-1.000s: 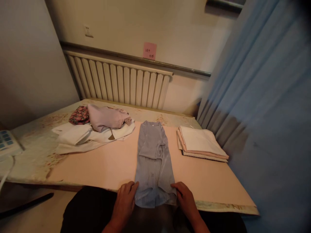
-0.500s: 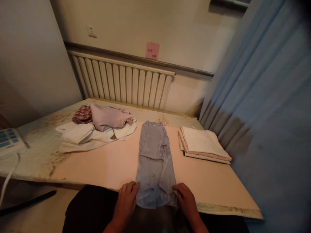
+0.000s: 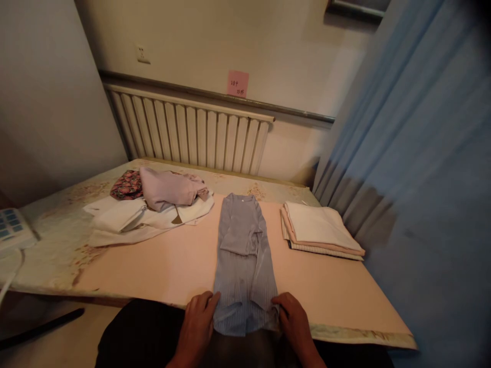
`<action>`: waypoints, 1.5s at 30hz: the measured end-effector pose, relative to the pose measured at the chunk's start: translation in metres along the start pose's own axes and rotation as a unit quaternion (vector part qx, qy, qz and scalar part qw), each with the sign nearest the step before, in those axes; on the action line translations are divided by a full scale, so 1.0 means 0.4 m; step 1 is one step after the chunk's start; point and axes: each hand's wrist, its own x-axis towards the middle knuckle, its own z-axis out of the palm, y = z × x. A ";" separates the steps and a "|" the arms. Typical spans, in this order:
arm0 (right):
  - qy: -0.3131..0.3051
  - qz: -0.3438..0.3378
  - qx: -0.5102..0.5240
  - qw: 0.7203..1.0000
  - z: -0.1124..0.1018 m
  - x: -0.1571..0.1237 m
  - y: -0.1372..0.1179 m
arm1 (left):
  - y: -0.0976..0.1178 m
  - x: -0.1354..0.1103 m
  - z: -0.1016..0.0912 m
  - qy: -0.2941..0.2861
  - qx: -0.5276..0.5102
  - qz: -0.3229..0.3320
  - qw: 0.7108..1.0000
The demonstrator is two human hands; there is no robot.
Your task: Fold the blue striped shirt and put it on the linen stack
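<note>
Hardly anything has shifted beyond the view itself, which sets hands and cloth slightly lower, so the folds seem no different. From where I stand, the right hand [image 3: 293,319] pinches the lower right corner of the grey-blue shirt [image 3: 241,276], bottom centre; the left hand [image 3: 197,322] touches its lower left edge, though I can't tell how firmly. Crumpled clothes [image 3: 169,189] lie left of centre, a folded stack [image 3: 320,223] right.
</note>
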 end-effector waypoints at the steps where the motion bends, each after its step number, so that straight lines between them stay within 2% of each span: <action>1: 0.000 0.000 0.000 1.000 0.000 0.000 0.000 | 0.000 0.000 0.001 -0.001 0.000 -0.001 1.000; 23: -0.009 0.016 0.005 1.000 -0.004 0.005 -0.011 | 0.004 0.001 -0.004 0.008 -0.001 -0.002 1.000; 27: -0.012 0.020 0.020 1.000 -0.010 0.011 -0.016 | 0.012 0.015 -0.013 0.017 0.015 0.038 0.999; 34: 0.013 -0.014 0.027 0.999 -0.027 0.016 -0.027 | -0.010 0.034 -0.009 -0.034 0.001 0.143 0.989; 40: -0.023 -0.045 0.080 0.996 -0.059 -0.015 -0.058 | -0.007 0.004 -0.045 -0.053 -0.060 0.168 0.982; 45: -0.083 -0.048 0.099 0.990 -0.113 -0.081 -0.098 | -0.001 -0.067 -0.061 -0.049 -0.130 0.165 0.977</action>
